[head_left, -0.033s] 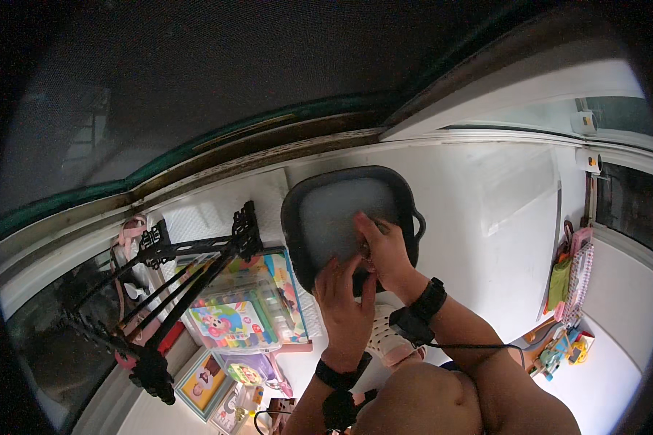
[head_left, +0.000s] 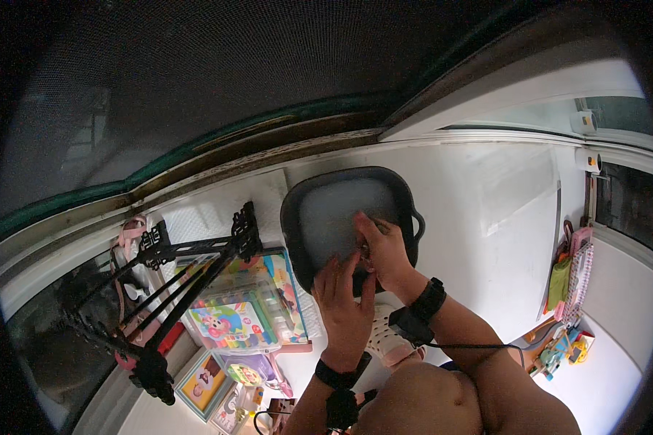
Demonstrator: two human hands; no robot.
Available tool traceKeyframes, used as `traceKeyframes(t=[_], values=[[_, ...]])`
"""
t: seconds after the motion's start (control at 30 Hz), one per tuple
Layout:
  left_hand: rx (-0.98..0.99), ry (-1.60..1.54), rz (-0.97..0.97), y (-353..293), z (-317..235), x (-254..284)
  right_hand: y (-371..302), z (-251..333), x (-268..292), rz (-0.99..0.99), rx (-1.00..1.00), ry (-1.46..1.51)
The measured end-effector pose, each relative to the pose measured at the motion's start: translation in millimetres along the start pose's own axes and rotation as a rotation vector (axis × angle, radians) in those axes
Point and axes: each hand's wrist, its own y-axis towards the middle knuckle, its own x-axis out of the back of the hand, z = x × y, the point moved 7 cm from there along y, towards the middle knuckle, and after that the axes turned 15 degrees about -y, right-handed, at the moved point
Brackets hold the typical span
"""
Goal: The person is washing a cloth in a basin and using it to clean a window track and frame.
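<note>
Dark mesh screen [head_left: 210, 87] is noted beyond the far edge of a white surface [head_left: 479, 246]; whether floor or tabletop cannot be determined. On it, a dark grey basin [head_left: 341, 203] is placed centrally, its looped handle to the right. No appreciable change is found from the preceding picture: both hands are kept at the basin's near side, so the handling appears to be continued in one spot. The right hand [head_left: 393, 262] is curled inward, fingers drawn together; what is gripped cannot be told. The left hand [head_left: 347, 310] is held beside it; its grip cannot be judged. Colourful packages [head_left: 228, 326] and a black stand [head_left: 247, 232] are observed leftward.
</note>
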Motion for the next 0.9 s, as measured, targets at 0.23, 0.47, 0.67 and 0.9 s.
traceKeyframes(t=[0.23,0.47,0.67,0.9], values=[[-0.088,0.119,0.003,8.2,4.2,1.2,-3.9,11.2,-2.6,0.098,0.074,-0.206],[-0.004,-0.036,-0.130,19.9,14.2,18.2,-21.4,14.5,-3.5,0.318,0.135,-0.099],[-0.107,-0.047,-0.167,13.9,1.3,4.6,-14.9,4.3,0.3,0.275,-0.011,0.081],[-0.058,0.080,-0.043,0.7,-1.6,-2.6,-16.6,11.6,-4.4,0.288,0.155,-0.011]])
